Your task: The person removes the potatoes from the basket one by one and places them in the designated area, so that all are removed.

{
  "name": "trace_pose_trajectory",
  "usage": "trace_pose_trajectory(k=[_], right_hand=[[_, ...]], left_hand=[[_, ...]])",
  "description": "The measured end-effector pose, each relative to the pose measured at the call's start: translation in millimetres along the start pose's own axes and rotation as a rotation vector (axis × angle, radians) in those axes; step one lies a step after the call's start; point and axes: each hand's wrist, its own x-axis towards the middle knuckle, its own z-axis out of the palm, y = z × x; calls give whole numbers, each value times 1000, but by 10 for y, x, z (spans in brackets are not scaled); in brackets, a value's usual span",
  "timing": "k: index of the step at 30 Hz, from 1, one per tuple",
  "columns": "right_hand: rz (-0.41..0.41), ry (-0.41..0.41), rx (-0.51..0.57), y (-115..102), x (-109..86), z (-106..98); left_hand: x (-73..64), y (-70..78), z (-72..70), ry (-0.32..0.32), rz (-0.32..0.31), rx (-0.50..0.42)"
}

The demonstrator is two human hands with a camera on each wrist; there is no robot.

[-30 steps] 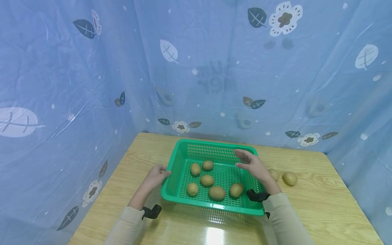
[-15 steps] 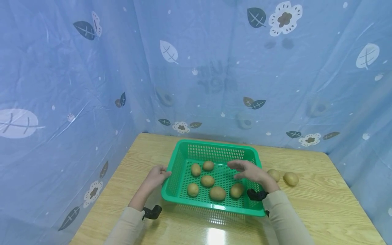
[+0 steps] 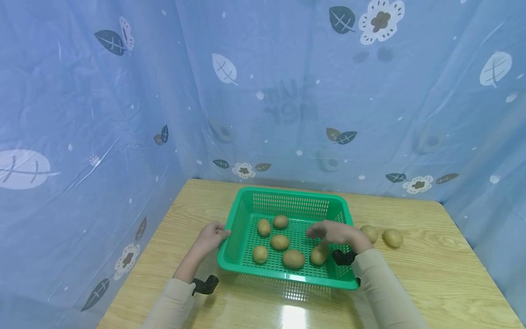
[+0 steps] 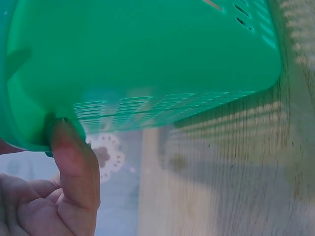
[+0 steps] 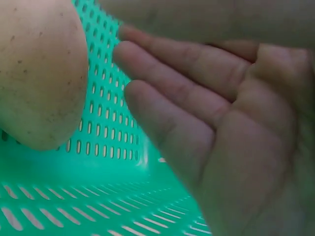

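A green plastic basket (image 3: pixel 263 271) with slotted walls stands on the table, with several potatoes spread over its floor. My left hand (image 3: pixel 210 238) pinches the basket's left rim; in the left wrist view its fingers (image 4: pixel 76 172) curl over the edge. Inside the basket, near the right wall, my right hand (image 3: pixel 336 232) hovers over a potato (image 3: pixel 318 257), partly covering it. The right wrist view has a potato (image 5: pixel 39 73) at the left, with a gap between it and the loosely bent fingers (image 5: pixel 167 118), which hold nothing.
To the right of the basket, two potatoes lie on the wooden table (image 3: pixel 435 274), one (image 3: pixel 370 233) close to the wall and one (image 3: pixel 392 238) farther right. A blue patterned curtain (image 3: pixel 279 91) hangs behind and at both sides.
My right hand has come down into the basket toward the potato at the right, its fingers now bent lower. The left hand stays at the rim. The potatoes keep their places.
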Motion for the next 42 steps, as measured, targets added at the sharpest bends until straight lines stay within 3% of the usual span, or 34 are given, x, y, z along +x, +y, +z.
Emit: trace_pose_trajectory(k=[8,25,42], right_hand=[[113,-13,-30,-49,-30,28],[229,-48,-161,-25,-16,86],[239,-42,-178,-13,45,66]], left_hand=[[0,8,17,-2,7,-7],[-27,9,36,-8,6,-4],[-6,13,24,-3,17,-2]])
